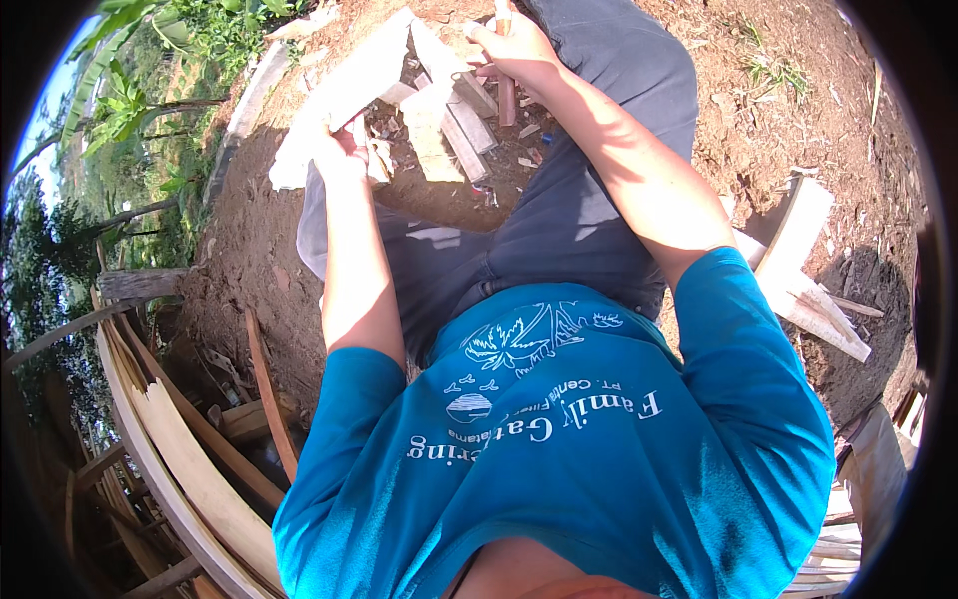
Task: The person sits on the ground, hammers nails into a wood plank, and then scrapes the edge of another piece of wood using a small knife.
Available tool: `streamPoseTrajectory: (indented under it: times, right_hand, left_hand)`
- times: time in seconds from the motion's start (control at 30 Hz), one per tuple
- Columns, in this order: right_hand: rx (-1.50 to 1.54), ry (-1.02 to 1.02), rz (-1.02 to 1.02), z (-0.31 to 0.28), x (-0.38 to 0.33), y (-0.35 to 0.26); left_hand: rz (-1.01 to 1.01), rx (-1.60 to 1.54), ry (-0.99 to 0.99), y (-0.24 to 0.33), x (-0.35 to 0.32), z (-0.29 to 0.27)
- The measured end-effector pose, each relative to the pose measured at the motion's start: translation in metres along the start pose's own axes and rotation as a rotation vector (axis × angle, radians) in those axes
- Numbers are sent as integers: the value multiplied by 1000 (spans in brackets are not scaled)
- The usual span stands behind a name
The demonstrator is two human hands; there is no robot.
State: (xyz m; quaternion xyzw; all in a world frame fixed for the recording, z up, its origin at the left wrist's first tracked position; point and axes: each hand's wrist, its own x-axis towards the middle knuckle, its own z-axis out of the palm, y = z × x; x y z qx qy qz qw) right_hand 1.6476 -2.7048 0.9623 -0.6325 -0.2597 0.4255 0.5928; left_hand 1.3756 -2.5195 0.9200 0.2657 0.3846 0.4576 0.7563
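My left hand (344, 158) grips the lower end of a wide pale wooden board (349, 85), which slants up and to the right in bright sun. Around a brown wooden handle (503, 14), my right hand (521, 52) is closed; the far end of that tool runs out of the top of the view. A reddish-brown stick (507, 102) shows just below this hand, and I cannot tell whether it belongs to the same tool. Several short wood blocks (467, 135) lie between my legs, between the two hands.
Wood chips (529, 132) litter the dirt ground (269, 260). Long planks (200, 449) are stacked at the lower left, beside a short log (143, 284). Split pale wood pieces (803, 225) lie to my right. Green plants (120, 110) grow at the far left.
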Motion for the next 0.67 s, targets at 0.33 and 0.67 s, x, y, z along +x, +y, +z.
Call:
streamPoseTrajectory:
  times: [0.33, 0.67]
  right_hand:
    - [167, 156, 108, -33, 8, 18]
    - [-242, 214, -130, -13, 8, 8]
  left_hand:
    - [-5, 169, 12, 7, 9, 6]
    - [23, 140, -127, 14, -61, -11]
